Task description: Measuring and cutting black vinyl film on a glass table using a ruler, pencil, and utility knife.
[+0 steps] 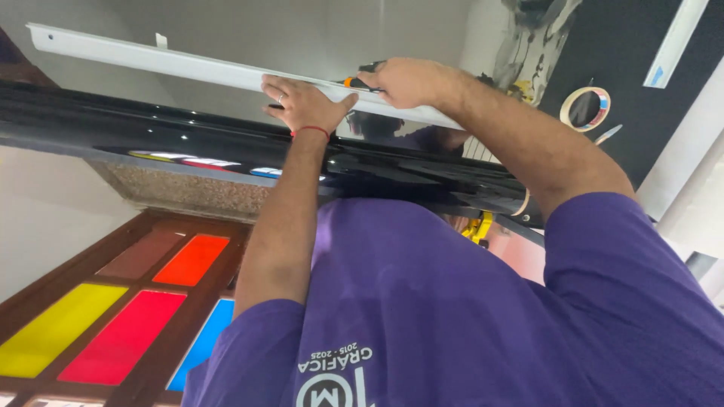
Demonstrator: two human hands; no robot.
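A long white strip (173, 64) lies across a glossy black sheet (151, 132). My left hand (305, 102), with a ring and a red thread at the wrist, is spread flat on the strip, its fingers hooked over the far edge. Just to its right, my right hand (407, 81) is closed on a small cutter knife (359, 81) with an orange and black body. The knife tip rests by the strip's edge, between my two hands. My purple shirt (422, 316) fills the lower part of the view.
A roll of masking tape (586, 108) lies on a dark surface at the right, with another white strip (675, 41) beyond it. A yellow object (479, 226) shows under the sheet's edge. A wooden door with coloured glass panes (121, 316) is at the lower left.
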